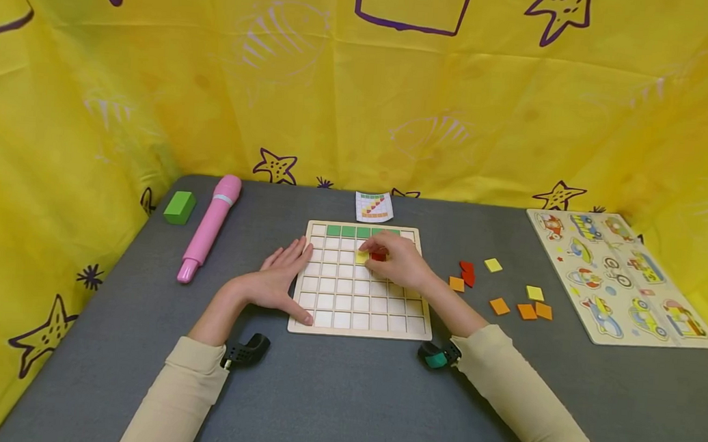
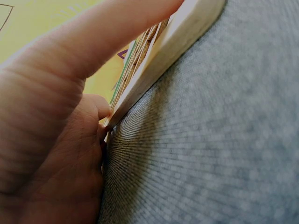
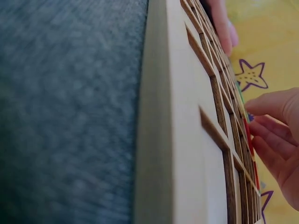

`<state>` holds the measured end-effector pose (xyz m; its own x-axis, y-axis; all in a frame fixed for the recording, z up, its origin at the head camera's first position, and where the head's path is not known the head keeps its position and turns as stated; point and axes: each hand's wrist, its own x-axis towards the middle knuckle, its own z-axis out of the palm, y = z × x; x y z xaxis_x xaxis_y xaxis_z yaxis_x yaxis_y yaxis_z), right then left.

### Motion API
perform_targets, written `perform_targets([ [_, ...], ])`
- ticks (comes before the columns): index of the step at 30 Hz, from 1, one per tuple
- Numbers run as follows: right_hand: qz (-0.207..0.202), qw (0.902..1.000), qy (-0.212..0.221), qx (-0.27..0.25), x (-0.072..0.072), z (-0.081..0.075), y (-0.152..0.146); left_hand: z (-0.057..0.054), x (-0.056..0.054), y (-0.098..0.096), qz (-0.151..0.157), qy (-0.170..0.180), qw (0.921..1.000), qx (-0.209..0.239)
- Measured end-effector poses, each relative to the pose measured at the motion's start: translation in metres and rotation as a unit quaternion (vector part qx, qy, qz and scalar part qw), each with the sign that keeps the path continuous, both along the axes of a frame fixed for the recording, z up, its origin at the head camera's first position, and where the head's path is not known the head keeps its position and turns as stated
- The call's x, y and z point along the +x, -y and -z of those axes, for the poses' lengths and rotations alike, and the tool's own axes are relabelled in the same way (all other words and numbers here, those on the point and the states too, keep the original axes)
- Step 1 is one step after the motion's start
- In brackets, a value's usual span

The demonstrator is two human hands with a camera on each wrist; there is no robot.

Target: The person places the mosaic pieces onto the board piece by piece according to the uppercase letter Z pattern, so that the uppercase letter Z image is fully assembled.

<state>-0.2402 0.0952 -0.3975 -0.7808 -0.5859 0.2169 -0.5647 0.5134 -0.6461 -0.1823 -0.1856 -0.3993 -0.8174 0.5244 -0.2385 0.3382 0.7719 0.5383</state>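
Observation:
A wooden grid board [image 1: 341,332] lies on the table, with a row of green tiles [image 1: 348,231] along its top. My left hand [image 1: 272,284] is spread at the board's left edge, fingers at its upper side and thumb on the lower left corner. In the left wrist view the thumb [image 2: 107,32] reaches over the frame. With thumb and fingertips, my right hand [image 1: 402,260] pinches a yellow tile [image 1: 361,257] at an upper cell of the grid. A red tile [image 1: 379,257] shows beneath that hand, which hides the cells to its right.
Behind the board lies a small pattern card [image 1: 374,208]. To the right are loose red tiles [image 1: 467,273], orange tiles [image 1: 499,306] and yellow tiles [image 1: 493,265], then a vehicle puzzle board [image 1: 621,281]. A pink toy microphone [image 1: 209,230] and a green block [image 1: 179,207] lie left.

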Motion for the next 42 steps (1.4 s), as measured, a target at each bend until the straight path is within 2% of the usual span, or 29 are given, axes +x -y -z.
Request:
perform_targets([
  [5, 0.026, 0.9986, 0.028, -0.035, 0.002, 0.002, -0.009, 0.0, 0.0, 0.0, 0.002, 0.001, 1.0, 0.004],
  [10, 0.063, 0.9955, 0.047, -0.052, 0.007, 0.0, -0.033, 0.0, 0.0, 0.0, 0.004, 0.002, 1.0, 0.006],
  [18, 0.083, 0.9958, 0.032, 0.018, 0.02, -0.011, -0.087, -0.001, 0.0, 0.001, 0.0, 0.004, 1.0, 0.004],
  [25, 0.08, 0.994, -0.025, 0.07, 0.032, -0.011, -0.129, -0.001, 0.0, 0.002, -0.001, 0.007, 1.0, 0.003],
  [31, 0.116, 0.9877, -0.056, 0.089, 0.035, -0.009, -0.15, -0.002, 0.0, 0.001, -0.001, 0.008, 1.0, 0.005],
  [42, 0.175, 0.9783, -0.032, 0.106, 0.034, -0.007, -0.17, -0.002, 0.0, 0.0, 0.001, 0.012, 0.9999, 0.005],
])
